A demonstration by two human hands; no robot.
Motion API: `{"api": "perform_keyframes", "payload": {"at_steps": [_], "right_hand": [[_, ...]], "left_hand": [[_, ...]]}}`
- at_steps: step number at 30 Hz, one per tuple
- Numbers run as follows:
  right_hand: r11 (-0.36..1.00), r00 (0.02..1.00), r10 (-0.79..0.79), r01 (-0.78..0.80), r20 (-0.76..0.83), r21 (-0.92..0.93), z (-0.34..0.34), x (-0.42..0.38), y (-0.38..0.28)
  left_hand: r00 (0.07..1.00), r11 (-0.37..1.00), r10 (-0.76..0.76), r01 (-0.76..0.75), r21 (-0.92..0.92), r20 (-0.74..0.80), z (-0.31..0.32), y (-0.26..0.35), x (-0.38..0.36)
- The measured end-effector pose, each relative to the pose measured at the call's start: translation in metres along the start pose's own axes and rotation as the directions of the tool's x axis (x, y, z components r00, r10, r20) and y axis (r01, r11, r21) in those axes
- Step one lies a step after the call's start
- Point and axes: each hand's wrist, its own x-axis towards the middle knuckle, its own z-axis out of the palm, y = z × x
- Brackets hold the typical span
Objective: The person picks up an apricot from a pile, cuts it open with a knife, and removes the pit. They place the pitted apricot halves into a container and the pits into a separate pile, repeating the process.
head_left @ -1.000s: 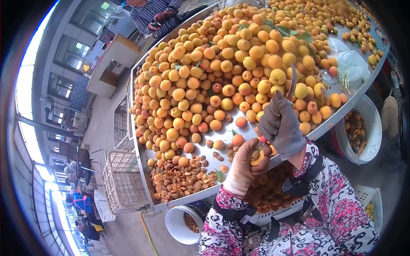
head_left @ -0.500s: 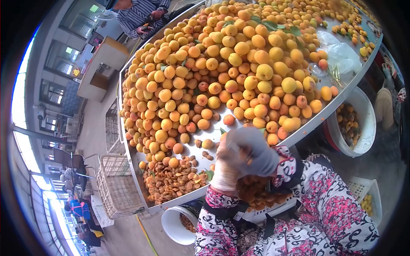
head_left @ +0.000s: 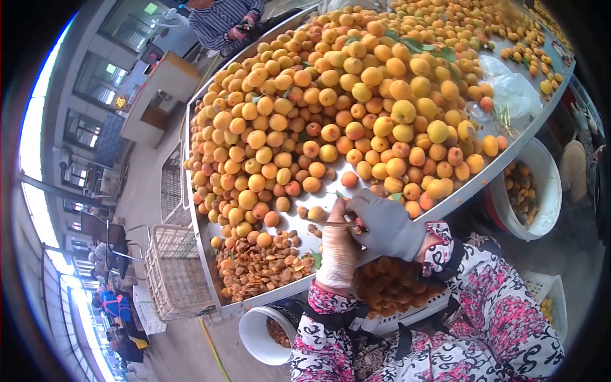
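Note:
My left hand (head_left: 337, 247), in a pale knitted glove, is closed at the front edge of the metal table; what its fingers hold is hidden. Against it, my right hand (head_left: 388, 223), in a grey glove, is closed around a small knife (head_left: 332, 223) whose thin blade points left across the left hand. Just beyond both hands lies a big heap of apricots (head_left: 363, 92). Left of them, in the table corner, is a pile of apricot stones or pieces (head_left: 258, 270). Under my wrists a white crate holds brown-orange pieces (head_left: 391, 286).
White buckets stand at the lower left (head_left: 253, 337) and right (head_left: 546, 191) of the table (head_left: 266, 295). Plastic crates (head_left: 178, 274) are on the floor at the left. A plastic bag (head_left: 509, 89) lies on the table's right. A person in a striped top (head_left: 219, 25) is across the table.
My hands, blurred and overlapping before, are now sharper, and the knife blade has come into view between them. The whole view has shifted slightly.

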Motion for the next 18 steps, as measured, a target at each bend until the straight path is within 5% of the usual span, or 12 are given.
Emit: {"api": "perform_keyframes", "payload": {"at_steps": [6,8,9,14,15,18], "right_hand": [[0.991,1.000,0.026,-0.027,0.010,0.130,0.003,-0.005,-0.005],[0.993,0.998,0.037,-0.032,-0.048,0.113,0.003,-0.003,-0.009],[0.967,0.996,0.078,-0.064,-0.046,0.246,0.001,-0.004,-0.011],[0.888,0.998,0.034,-0.010,-0.044,0.460,-0.015,-0.004,-0.007],[0.813,0.997,0.075,-0.061,0.000,0.580,-0.021,-0.002,-0.007],[0.824,0.993,0.118,-0.086,-0.021,0.560,-0.021,0.006,0.003]], "left_hand": [[0.995,0.999,-0.009,0.012,-0.029,0.099,-0.017,-0.001,-0.002],[0.991,0.987,0.106,-0.115,0.116,0.087,-0.011,0.005,-0.010],[0.987,0.981,0.160,-0.157,0.117,-0.017,-0.006,0.003,-0.006],[0.976,0.997,0.071,-0.076,0.019,0.206,-0.047,0.026,0.006],[0.972,0.998,0.062,-0.066,0.009,0.228,-0.053,0.032,0.006],[0.981,0.998,0.065,-0.067,0.005,0.181,-0.060,0.042,-0.001]]}}
